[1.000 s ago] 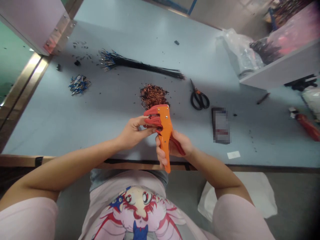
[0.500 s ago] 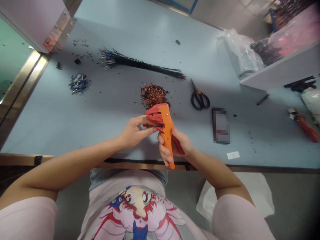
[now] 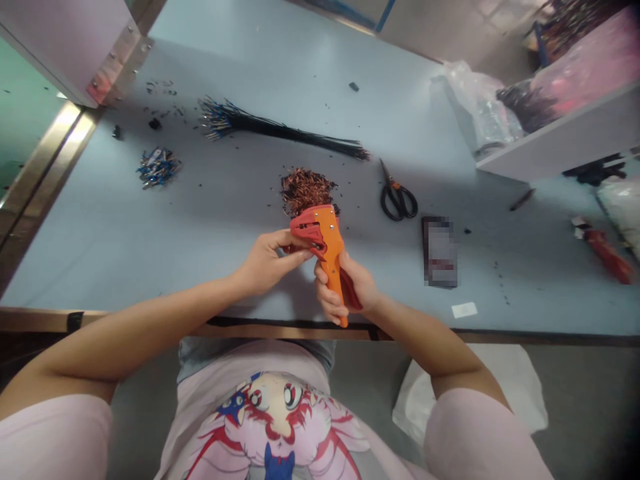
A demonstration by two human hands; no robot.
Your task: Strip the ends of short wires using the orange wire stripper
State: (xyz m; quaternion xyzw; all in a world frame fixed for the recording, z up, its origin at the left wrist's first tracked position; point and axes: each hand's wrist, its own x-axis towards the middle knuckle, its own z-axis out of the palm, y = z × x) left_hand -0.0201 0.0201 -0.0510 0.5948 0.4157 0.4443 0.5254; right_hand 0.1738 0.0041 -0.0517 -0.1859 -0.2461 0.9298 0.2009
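My right hand point(image 3: 350, 287) is closed around the handles of an orange and red wire stripper point(image 3: 330, 243), its head pointing away from me. At the red jaws on the tool's left side is my left hand point(image 3: 267, 263), with thumb and fingers pinched together. Whatever lies between those fingertips is too small or hidden to make out. Just beyond the stripper's head sits a heap of copper-coloured and dark wire scraps point(image 3: 306, 189). Farther off lies a bundle of black wires point(image 3: 295, 133) with blue and metal terminals at its left end.
To the left is a small pile of blue terminals point(image 3: 159, 167). Scissors point(image 3: 397, 197) and a phone point(image 3: 440, 252) lie on the right, near a white label point(image 3: 465, 310). A red-handled tool point(image 3: 607, 253) lies farther right, below a shelf point(image 3: 560, 133) with plastic bags.
The stripper's handles have come closer together in my right hand, and its jaws have shifted slightly. My left hand stays at the jaws.
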